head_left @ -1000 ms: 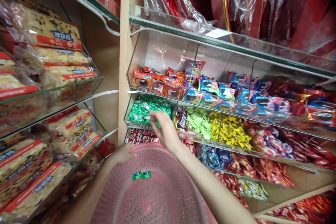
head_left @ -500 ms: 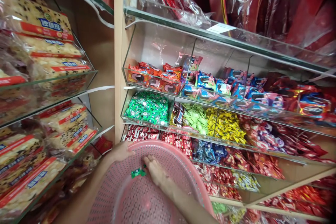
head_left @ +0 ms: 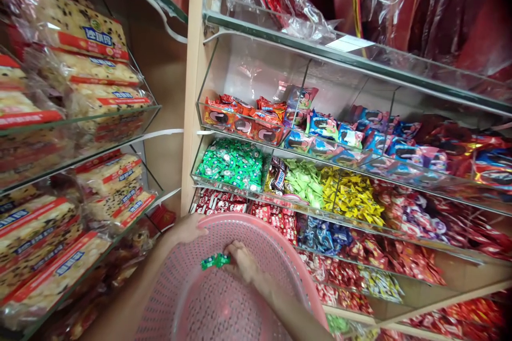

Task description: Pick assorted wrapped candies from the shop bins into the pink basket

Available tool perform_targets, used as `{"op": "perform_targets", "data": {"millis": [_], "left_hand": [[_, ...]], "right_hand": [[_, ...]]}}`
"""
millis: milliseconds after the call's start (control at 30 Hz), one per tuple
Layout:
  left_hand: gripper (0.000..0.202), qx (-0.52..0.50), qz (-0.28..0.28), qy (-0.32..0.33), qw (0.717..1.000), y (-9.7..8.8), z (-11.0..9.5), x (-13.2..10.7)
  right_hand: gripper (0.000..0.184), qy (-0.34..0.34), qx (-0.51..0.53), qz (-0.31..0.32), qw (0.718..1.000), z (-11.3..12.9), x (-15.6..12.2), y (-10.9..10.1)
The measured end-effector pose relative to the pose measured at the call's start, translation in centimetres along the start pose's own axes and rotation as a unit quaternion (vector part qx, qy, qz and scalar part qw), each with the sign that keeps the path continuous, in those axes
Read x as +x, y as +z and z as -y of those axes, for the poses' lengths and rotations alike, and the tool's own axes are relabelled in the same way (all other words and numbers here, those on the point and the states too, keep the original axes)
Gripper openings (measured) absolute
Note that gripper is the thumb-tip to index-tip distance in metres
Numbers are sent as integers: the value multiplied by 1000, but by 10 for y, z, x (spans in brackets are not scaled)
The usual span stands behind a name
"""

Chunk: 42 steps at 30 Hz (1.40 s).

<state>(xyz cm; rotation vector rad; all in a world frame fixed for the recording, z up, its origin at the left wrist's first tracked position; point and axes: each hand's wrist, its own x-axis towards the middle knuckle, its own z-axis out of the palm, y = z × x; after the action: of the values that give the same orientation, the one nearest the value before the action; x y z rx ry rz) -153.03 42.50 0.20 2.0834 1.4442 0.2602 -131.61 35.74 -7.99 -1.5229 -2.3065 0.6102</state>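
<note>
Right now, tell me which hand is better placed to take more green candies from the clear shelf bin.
Probably right: the right hand rests inside the pink perforated plastic basket, below the clear bin of green candies; the left hand holds the basket's rim.

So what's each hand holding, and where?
Left hand grips the pink basket by its far rim. Right hand touches the green candies inside; whether it grips them cannot be told.

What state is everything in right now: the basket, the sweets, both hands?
basket: held up at its rim, almost empty.
green candies: a few lying inside the basket.
left hand: gripping the basket rim.
right hand: inside the basket, fingers at the green candies; grip unclear.
green candy bin: heaped full.
</note>
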Motion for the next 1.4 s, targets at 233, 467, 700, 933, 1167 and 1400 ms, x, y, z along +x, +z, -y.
{"op": "perform_targets", "data": {"millis": [233,467,700,933,1167,1400], "left_hand": [[25,-19,5,4,1000,1,0,-1],[25,-19,-4,23,1000,4,0,0],[26,-17,-11,19,1000,6,-1,2],[24,1,4,47,999,7,1,3],[29,-24,18,51,998,12,6,8],[34,-37,37,3,999,16,9,14]], "right_hand": [[27,19,49,-10,999,-4,-3,12],[24,7,-27,-6,1000,13,3,-15],[31,-65,-76,4,995,27,2,2],[27,-79,-72,1,994,32,6,23],[29,-50,-43,-14,998,32,-10,1],[24,-3,-60,-44,997,39,-30,-43]]}}
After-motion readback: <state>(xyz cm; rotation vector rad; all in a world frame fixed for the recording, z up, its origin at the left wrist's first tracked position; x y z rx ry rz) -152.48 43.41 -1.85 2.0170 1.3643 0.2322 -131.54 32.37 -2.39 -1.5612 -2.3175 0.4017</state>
